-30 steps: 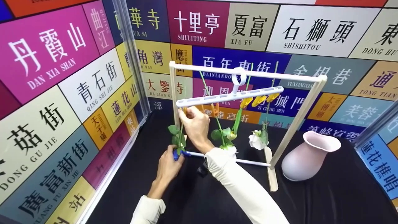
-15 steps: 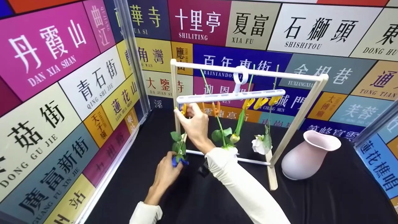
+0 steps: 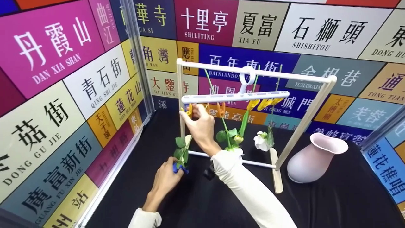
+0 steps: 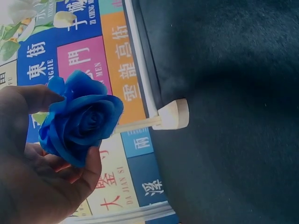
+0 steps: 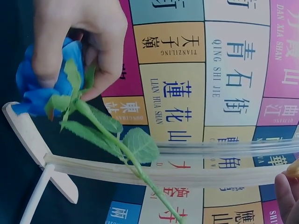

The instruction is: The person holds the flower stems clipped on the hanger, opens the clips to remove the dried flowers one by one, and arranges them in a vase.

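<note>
A blue artificial rose (image 4: 88, 121) is held by its bloom in my left hand (image 3: 167, 175), fingers and thumb around the petals. Its green leafy stem (image 5: 135, 163) slants away from the bloom and leaves the right wrist view at the bottom. Higher up, my right hand (image 3: 202, 128) pinches a yellow clip (image 3: 189, 110) at the left end of a white clip hanger (image 3: 235, 97). Beside that hand, an orange clip (image 3: 221, 110) grips another flower stem. A white rose (image 3: 262, 141) and a yellowish bud (image 3: 238, 138) hang head down farther right.
The hanger hooks onto a rack's white top bar (image 3: 284, 75), with wooden posts and feet (image 3: 276, 177) on black cloth. A pink-white vase (image 3: 311, 161) stands right of the rack. Sign-covered walls (image 3: 95, 88) enclose the left and back.
My left hand has drawn the blue rose down and slightly left, toward me. My right hand stays at the left-end clip; the yellow clip now shows between its fingers.
</note>
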`<action>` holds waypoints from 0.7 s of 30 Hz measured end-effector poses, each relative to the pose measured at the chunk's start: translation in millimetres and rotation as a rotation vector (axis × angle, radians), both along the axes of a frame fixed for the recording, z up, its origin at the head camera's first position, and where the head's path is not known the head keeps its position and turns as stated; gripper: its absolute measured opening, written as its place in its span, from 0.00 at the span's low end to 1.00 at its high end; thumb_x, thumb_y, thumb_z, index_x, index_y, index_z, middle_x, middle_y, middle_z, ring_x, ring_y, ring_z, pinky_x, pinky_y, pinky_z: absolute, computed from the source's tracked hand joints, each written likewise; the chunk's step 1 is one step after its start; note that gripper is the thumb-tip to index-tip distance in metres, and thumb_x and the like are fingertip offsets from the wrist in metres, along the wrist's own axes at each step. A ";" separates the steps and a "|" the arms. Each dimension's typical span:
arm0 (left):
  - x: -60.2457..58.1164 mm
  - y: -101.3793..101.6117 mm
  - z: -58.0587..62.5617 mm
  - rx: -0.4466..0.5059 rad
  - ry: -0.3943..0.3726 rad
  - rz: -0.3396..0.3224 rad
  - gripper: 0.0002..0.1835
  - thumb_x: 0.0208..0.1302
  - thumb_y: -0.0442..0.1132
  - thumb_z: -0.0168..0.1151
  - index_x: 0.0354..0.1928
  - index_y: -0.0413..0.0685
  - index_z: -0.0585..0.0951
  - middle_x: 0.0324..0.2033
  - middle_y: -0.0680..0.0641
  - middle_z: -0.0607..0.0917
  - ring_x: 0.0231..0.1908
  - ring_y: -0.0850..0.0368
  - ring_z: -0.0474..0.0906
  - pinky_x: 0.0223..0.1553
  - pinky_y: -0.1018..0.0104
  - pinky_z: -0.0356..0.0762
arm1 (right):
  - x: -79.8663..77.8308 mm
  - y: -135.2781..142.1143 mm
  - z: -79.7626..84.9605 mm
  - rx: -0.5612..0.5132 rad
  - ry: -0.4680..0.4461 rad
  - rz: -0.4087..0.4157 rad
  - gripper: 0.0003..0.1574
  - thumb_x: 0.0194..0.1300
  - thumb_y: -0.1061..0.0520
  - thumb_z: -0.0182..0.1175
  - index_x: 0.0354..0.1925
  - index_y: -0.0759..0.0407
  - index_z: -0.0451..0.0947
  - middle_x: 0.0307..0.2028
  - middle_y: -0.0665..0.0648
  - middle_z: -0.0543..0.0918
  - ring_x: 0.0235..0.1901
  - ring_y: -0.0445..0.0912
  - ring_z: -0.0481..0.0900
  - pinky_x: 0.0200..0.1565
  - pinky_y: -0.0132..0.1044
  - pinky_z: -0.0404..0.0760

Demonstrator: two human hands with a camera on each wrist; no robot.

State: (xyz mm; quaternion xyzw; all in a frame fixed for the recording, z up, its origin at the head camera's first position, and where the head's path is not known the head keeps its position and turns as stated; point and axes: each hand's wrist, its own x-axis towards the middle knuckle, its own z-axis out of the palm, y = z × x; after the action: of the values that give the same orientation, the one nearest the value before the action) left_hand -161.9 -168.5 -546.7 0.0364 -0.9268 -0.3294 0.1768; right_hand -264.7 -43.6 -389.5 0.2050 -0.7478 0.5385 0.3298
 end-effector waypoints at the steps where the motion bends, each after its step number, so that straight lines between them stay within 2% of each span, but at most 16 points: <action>1: 0.7 -0.9 0.3 -0.004 -0.008 -0.002 0.21 0.51 0.43 0.68 0.49 0.48 0.79 0.39 0.42 0.86 0.39 0.44 0.83 0.41 0.46 0.78 | -0.1 0.8 -0.4 0.003 0.002 -0.004 0.23 0.54 0.49 0.75 0.41 0.61 0.80 0.34 0.58 0.89 0.30 0.43 0.87 0.37 0.32 0.83; 6: 4.1 -5.7 1.3 -0.021 -0.028 -0.011 0.21 0.50 0.43 0.67 0.49 0.49 0.79 0.38 0.42 0.86 0.39 0.44 0.83 0.40 0.46 0.78 | 0.7 3.6 -2.7 0.027 0.004 -0.001 0.23 0.54 0.50 0.75 0.43 0.62 0.81 0.35 0.57 0.90 0.31 0.43 0.88 0.38 0.32 0.83; 17: 13.2 -13.1 4.0 -0.066 -0.041 -0.042 0.20 0.49 0.43 0.67 0.47 0.50 0.80 0.36 0.43 0.85 0.36 0.46 0.82 0.37 0.47 0.77 | 6.9 10.5 -9.9 0.025 0.002 0.091 0.23 0.56 0.50 0.74 0.44 0.62 0.81 0.39 0.58 0.89 0.38 0.47 0.88 0.36 0.40 0.85; 21: 16.2 -18.5 3.6 -0.075 -0.060 -0.042 0.20 0.49 0.42 0.66 0.47 0.49 0.80 0.36 0.43 0.85 0.36 0.47 0.82 0.37 0.47 0.77 | 8.7 15.1 -14.2 0.038 0.003 0.106 0.23 0.57 0.50 0.73 0.44 0.62 0.81 0.40 0.57 0.89 0.39 0.49 0.88 0.36 0.39 0.85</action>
State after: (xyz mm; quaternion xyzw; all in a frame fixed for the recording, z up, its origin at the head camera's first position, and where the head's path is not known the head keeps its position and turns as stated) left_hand -145.7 -187.0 -543.1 0.0201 -0.9440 -0.2967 0.1430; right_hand -256.0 -28.4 -403.6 0.2512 -0.7455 0.5406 0.2981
